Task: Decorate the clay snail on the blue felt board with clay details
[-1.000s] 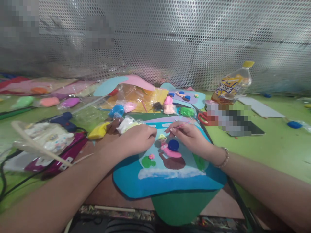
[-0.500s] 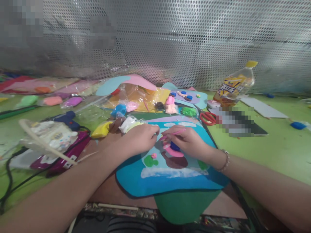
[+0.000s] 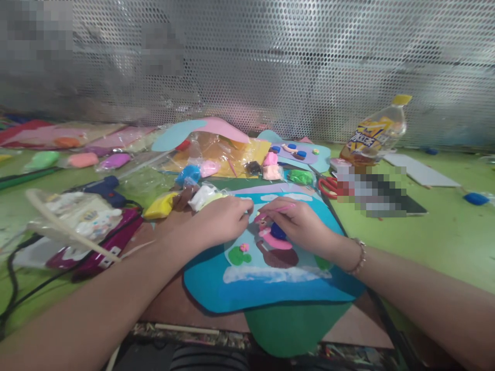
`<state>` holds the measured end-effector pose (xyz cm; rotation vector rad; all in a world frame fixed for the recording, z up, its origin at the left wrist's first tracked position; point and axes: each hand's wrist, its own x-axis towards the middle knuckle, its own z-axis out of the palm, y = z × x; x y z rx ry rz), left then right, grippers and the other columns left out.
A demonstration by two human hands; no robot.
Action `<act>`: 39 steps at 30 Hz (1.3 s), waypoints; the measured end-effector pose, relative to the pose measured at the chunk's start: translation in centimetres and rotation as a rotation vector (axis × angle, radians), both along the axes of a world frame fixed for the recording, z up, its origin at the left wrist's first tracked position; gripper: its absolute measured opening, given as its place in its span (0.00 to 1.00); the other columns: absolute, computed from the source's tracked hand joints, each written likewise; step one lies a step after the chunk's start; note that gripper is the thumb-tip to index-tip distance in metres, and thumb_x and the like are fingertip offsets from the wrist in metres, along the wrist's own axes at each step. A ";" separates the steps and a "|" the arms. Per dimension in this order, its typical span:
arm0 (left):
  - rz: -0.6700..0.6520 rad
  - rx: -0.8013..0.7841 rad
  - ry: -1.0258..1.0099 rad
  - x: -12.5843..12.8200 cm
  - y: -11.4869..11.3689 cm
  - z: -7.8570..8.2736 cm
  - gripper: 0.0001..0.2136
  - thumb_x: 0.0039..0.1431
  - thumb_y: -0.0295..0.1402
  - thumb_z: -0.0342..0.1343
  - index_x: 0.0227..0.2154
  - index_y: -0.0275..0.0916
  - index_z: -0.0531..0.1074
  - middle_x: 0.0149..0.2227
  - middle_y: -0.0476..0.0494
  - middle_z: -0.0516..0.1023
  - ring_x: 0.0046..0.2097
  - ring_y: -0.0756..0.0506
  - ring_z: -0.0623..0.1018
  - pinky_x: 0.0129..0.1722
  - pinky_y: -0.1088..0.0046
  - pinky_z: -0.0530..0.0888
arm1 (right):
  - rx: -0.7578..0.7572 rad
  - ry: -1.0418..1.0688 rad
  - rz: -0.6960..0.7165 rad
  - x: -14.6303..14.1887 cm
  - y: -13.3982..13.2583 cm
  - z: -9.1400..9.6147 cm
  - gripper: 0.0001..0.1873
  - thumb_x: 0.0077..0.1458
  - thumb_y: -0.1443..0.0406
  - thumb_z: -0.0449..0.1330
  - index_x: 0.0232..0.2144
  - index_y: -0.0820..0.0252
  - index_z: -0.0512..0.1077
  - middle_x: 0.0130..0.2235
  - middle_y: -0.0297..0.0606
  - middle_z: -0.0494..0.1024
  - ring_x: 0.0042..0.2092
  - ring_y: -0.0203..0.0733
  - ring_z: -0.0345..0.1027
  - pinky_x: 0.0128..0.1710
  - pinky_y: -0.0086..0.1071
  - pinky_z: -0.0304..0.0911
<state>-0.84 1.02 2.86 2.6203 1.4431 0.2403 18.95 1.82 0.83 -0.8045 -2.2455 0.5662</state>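
A blue card picture (image 3: 209,288) lies in front of me, with a light-blue panel, white cloud shapes and green clay leaves (image 3: 237,255) on it. Over its middle, my right hand (image 3: 303,221) pinches a slim pink clay modelling tool (image 3: 286,207), its tip beside a pink and blue clay figure (image 3: 276,239). That figure sits above a brown shape (image 3: 280,257) and is partly covered by my fingers. My left hand (image 3: 226,219) rests at the picture's upper left, fingers curled together close to the tool's tip; anything inside them is hidden.
Bagged clay lumps, such as a yellow one (image 3: 160,206), lie behind the picture. Red-handled scissors (image 3: 328,186), a tablet (image 3: 402,198) and a drink bottle (image 3: 373,136) are to the right. A blue glue gun (image 3: 106,188) and a black cable lie left. A perforated metal screen (image 3: 247,67) stands behind.
The right hand and the pink tool have shifted very slightly over the clay figure, the tool lying a little lower. The left hand stays in place.
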 end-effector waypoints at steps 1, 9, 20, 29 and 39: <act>-0.003 0.002 0.001 0.0 0.0 0.0 0.08 0.55 0.28 0.44 0.30 0.39 0.68 0.26 0.47 0.72 0.30 0.47 0.71 0.25 0.73 0.59 | 0.002 0.000 -0.004 0.0 0.0 -0.1 0.13 0.59 0.70 0.49 0.34 0.58 0.73 0.37 0.37 0.76 0.40 0.38 0.69 0.40 0.33 0.66; -0.004 -0.004 0.007 0.1 0.0 0.2 0.07 0.55 0.27 0.45 0.29 0.39 0.68 0.27 0.46 0.73 0.31 0.47 0.72 0.26 0.73 0.59 | -0.039 0.016 -0.022 0.0 0.3 -0.3 0.14 0.58 0.71 0.48 0.32 0.56 0.73 0.38 0.36 0.76 0.41 0.38 0.69 0.41 0.34 0.66; -0.005 -0.011 0.007 0.0 0.0 0.1 0.08 0.54 0.27 0.44 0.30 0.39 0.68 0.28 0.45 0.73 0.31 0.46 0.72 0.26 0.72 0.59 | -0.011 -0.004 -0.036 0.0 0.3 -0.3 0.13 0.60 0.69 0.48 0.32 0.56 0.73 0.39 0.36 0.76 0.41 0.38 0.69 0.42 0.34 0.65; -0.010 -0.002 0.017 0.0 0.0 0.0 0.07 0.54 0.27 0.44 0.28 0.39 0.67 0.27 0.45 0.73 0.31 0.46 0.72 0.27 0.72 0.59 | 0.041 -0.019 -0.047 0.0 0.1 -0.3 0.12 0.59 0.69 0.49 0.39 0.57 0.71 0.39 0.38 0.75 0.42 0.39 0.69 0.41 0.35 0.65; -0.006 0.001 0.042 0.0 0.2 0.0 0.07 0.54 0.27 0.44 0.30 0.39 0.68 0.28 0.45 0.73 0.32 0.45 0.73 0.27 0.72 0.59 | 0.054 0.023 -0.065 0.0 0.2 -0.3 0.12 0.59 0.69 0.49 0.41 0.59 0.71 0.38 0.39 0.76 0.40 0.38 0.70 0.39 0.32 0.67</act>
